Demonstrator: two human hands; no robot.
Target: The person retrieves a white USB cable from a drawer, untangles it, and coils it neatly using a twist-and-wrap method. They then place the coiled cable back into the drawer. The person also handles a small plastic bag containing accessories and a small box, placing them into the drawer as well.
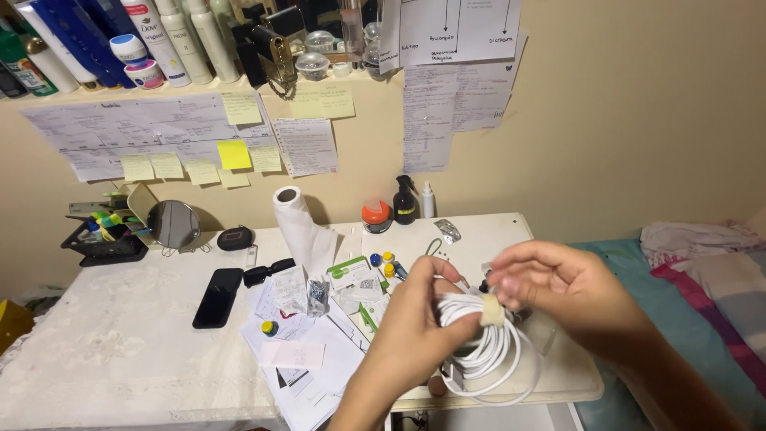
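Starting at the far left of the white table [120, 343], a black organiser tray [104, 243] sits well left of the coiled white cable [487, 351], with a small round mirror [174, 223] just beside it. Moving across, a black phone [217, 297] lies flat, still well left of the cable, and a roll of paper towel [302, 227] stands upright behind a spread of loose papers [307, 359] that reaches almost up to the cable's left side.

Now the action: the left hand [415, 327] is curled around the left side of the cable, fingers pressed onto the loops so the bundle holds its round shape over the table's front right edge. The right hand [558, 291] comes in from the cable's right, thumb and fingertips pinched together on the pale strap [492, 310] at the top of the coil, the other fingers fanned out.

Judging by that, the step is fastening the strap around the loops. To do it well, the left hand should keep the strands squeezed flat and even, while the right draws the strap snug across all of them, with no stray loop left outside, before pressing it closed.

Off to the cable's right, a teal bedsheet [630, 319] with folded cloth.
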